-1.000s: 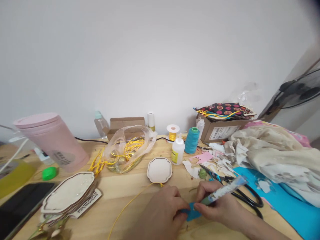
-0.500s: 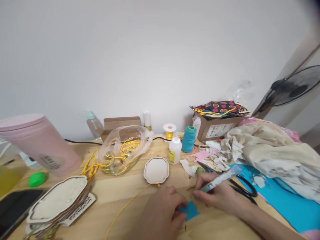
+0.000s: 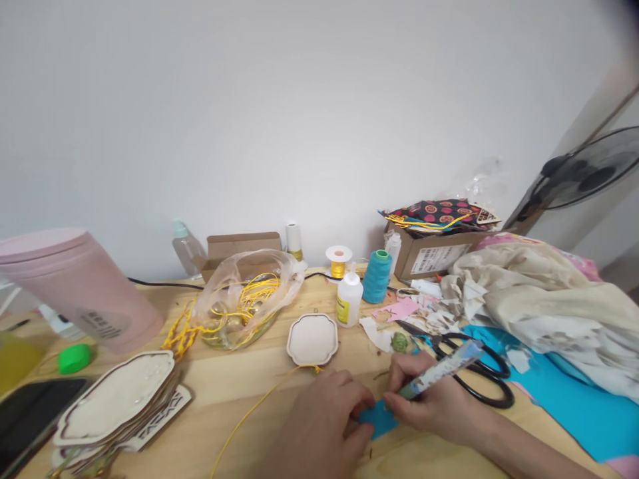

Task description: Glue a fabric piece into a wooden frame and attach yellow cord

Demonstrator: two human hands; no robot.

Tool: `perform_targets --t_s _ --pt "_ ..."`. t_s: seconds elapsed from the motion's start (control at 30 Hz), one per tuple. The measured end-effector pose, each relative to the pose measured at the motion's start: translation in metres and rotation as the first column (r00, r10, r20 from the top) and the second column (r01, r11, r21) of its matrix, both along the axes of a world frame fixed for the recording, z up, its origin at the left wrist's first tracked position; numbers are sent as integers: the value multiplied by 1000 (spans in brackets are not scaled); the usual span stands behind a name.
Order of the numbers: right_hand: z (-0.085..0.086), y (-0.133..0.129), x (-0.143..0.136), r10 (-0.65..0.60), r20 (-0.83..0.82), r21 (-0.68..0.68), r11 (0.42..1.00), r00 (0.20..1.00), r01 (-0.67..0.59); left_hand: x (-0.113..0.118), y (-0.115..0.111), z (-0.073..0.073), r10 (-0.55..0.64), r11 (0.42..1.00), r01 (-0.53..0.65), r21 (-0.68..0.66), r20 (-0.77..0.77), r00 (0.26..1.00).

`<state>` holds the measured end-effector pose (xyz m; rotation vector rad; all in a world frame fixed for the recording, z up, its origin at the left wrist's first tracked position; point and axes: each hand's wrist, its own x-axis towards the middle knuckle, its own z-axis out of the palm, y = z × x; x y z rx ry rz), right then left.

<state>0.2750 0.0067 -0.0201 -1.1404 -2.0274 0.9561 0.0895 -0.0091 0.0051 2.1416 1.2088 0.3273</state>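
My left hand pinches a small blue piece against the wooden table. In my right hand is a pen with a patterned barrel, its tip end low by the blue piece and hidden behind the fingers. A white plaque with a scalloped dark edge lies just beyond my left hand, and a yellow cord runs from its lower edge. Black-handled scissors lie behind my right hand, beside a small green ball.
A glue bottle, blue thread cone and yellow spool stand behind. Left are a bag of cords, stacked plaques, a phone and a pink cup. Blue sheet and cloth lie right.
My right hand with the pen has moved slightly down and closer to the blue piece, uncovering more of the scissors and the green ball. My left hand has barely moved.
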Motion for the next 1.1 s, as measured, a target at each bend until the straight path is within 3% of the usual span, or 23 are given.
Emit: perform_targets --t_s 1.1 --pt "-2 0 -1 -33 75 20 999 997 32 2 1 5 -34 999 35 20 -81 996"
